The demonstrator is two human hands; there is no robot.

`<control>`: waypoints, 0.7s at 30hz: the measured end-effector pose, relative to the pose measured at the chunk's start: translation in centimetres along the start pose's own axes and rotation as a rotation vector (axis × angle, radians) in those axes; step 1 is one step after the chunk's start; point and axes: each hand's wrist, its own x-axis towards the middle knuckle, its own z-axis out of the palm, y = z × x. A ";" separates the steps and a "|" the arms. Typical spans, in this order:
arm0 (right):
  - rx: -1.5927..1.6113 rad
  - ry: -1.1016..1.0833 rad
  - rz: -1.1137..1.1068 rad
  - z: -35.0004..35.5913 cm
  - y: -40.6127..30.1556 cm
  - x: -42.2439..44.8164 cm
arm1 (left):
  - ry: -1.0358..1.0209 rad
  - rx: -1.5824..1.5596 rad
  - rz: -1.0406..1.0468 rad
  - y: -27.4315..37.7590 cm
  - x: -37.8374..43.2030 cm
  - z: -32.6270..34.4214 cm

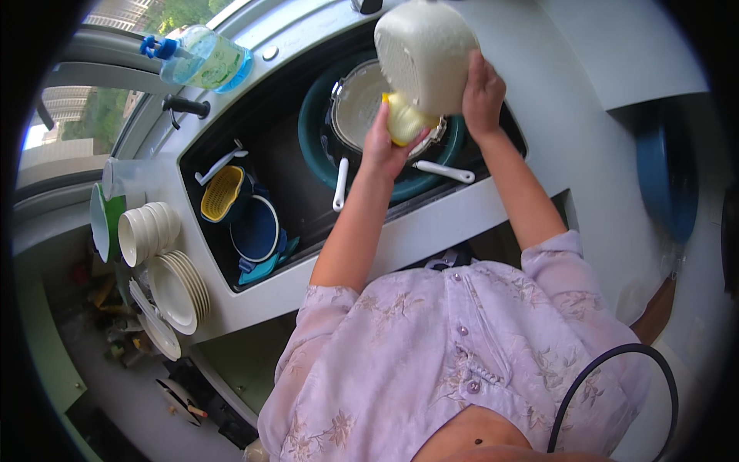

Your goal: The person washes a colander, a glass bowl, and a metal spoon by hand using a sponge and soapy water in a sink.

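Observation:
Above the sink, my right hand [484,98] grips the edge of a cream plastic basket [430,52], tilted with its ribbed side in view. My left hand [388,141] is closed around a yellow sponge [406,120], which is against or just beside the basket's lower edge. Beneath both hands a round green basin [314,151] stands in the dark sink. Within it sits another cream container [353,110] with clips at its rim, partly hidden by my left hand. Two white handles [341,185] stick out over the basin's near rim.
A soap pump bottle [211,60] and a black dispenser [185,106] stand on the window-side ledge. A yellow basket [223,193] and a blue container [255,228] occupy the sink's left end. Stacked white bowls [149,231] and plates [179,293] crowd the left counter.

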 end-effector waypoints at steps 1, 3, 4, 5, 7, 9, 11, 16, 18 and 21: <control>-0.099 0.053 -0.128 -0.5 -0.4 1.0 | -0.052 -0.115 -0.005 0.7 0.3 -0.2; -0.143 0.057 -0.187 -2.1 -0.2 3.1 | -0.055 -0.161 0.059 3.4 0.5 -0.7; -0.214 0.057 -0.176 -3.2 0.7 4.3 | -0.015 -0.028 0.151 4.4 1.2 -1.8; -0.218 -0.013 -0.156 -4.0 -1.1 5.5 | 0.036 0.108 0.246 5.6 1.1 -3.0; -0.358 -0.138 -0.259 -7.9 -0.5 7.7 | 0.160 0.584 0.289 5.5 2.5 -4.0; -0.072 -0.094 -0.324 -6.9 2.2 7.2 | 0.267 1.238 0.389 4.9 3.9 -8.5; -0.420 -0.255 -0.450 -11.0 5.9 8.5 | 0.181 1.674 0.380 2.6 4.6 -7.6; -0.896 -0.532 -0.368 -13.7 9.5 8.1 | -0.221 2.101 0.580 -1.8 6.4 -9.7; -0.776 -0.260 -0.708 -11.3 4.2 6.4 | -0.334 2.348 0.635 -1.0 7.1 -9.0; -0.407 -0.371 -0.277 -6.2 4.2 1.3 | 0.232 2.589 0.408 1.6 7.4 -10.2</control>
